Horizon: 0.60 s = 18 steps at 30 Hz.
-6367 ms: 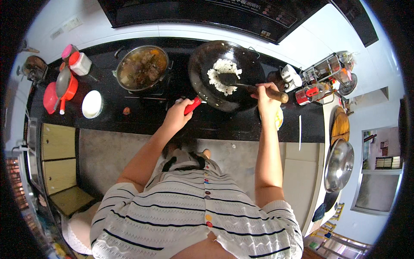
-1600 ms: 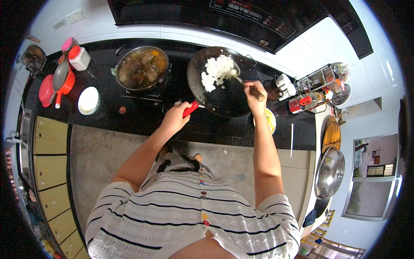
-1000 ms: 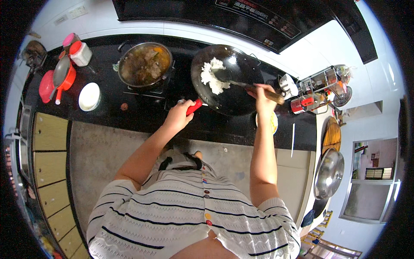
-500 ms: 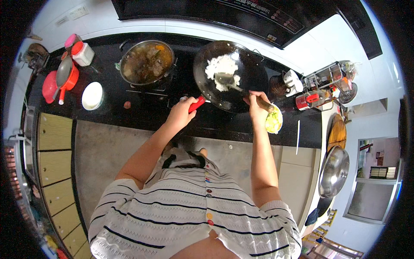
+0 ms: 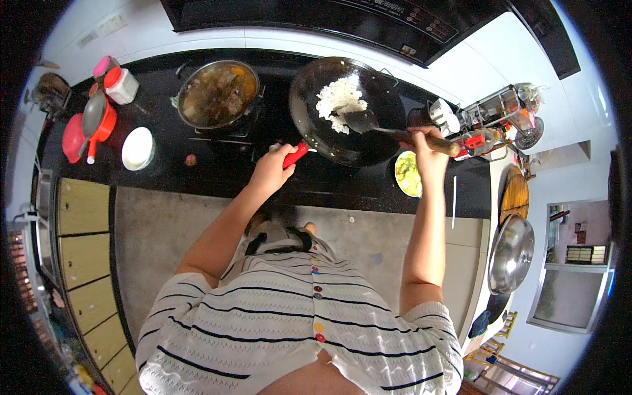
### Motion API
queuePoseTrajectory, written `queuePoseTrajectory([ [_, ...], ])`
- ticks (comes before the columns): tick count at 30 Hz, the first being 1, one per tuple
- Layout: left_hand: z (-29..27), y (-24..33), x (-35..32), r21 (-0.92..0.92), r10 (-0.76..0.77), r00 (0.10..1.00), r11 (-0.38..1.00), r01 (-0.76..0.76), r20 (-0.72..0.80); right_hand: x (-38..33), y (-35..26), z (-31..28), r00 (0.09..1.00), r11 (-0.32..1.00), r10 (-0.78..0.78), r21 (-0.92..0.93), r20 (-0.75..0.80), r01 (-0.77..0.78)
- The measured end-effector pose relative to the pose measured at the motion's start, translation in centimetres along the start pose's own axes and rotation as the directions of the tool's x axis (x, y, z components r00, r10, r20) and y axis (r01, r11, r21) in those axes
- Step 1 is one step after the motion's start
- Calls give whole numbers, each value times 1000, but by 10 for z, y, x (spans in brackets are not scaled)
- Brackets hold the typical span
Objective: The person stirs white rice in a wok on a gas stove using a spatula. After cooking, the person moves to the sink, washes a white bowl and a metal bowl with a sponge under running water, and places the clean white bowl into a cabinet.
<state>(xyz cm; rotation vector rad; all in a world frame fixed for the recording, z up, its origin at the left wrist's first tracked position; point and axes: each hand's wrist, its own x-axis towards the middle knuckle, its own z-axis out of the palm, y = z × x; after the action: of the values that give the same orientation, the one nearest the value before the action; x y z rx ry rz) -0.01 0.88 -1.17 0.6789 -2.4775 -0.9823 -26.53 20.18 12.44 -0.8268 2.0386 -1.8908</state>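
Note:
A dark wok point(image 5: 388, 108) sits on the stove with a heap of white rice point(image 5: 339, 100) in its left part. My left hand point(image 5: 271, 168) is closed round the wok's red handle point(image 5: 295, 155). In my right hand point(image 5: 429, 149) is a spatula point(image 5: 388, 132) with a wooden grip end; its dark blade point(image 5: 361, 121) lies in the wok at the right edge of the rice. Beneath my right wrist, partly covered by it, stands a bowl of chopped yellow-green vegetables point(image 5: 408, 174).
A pot of brown stew point(image 5: 218, 94) stands left of the wok. Further left are a white bowl point(image 5: 138, 149), a red-handled pan point(image 5: 96, 118) and a red-lidded jar point(image 5: 121, 85). Right of the wok come a white cup point(image 5: 444, 117), a wire rack point(image 5: 495, 113) and a metal lid point(image 5: 512, 254).
My right hand has moved to the right, drawing the spatula blade out of the middle of the rice to its right edge. My left hand stays on the handle.

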Motion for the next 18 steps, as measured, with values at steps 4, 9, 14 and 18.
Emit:
queuePoseTrajectory([
  [4,-3,6,-1,-7,-9,1000,1000,9,-8,3,-11,-9,995,963,-5,-266,96,31],
  [9,2,6,5,-11,20,1000,1000,-20,-10,30,78,16,984,953,-179,-244,15,178],
  [14,3,-2,-1,-24,-21,999,1000,20,-33,27,-23,38,791,713,-466,-361,395,601],
  [18,2,-1,-1,-45,-10,999,999,8,-44,26,-31,25,892,818,-365,-367,265,444],
])
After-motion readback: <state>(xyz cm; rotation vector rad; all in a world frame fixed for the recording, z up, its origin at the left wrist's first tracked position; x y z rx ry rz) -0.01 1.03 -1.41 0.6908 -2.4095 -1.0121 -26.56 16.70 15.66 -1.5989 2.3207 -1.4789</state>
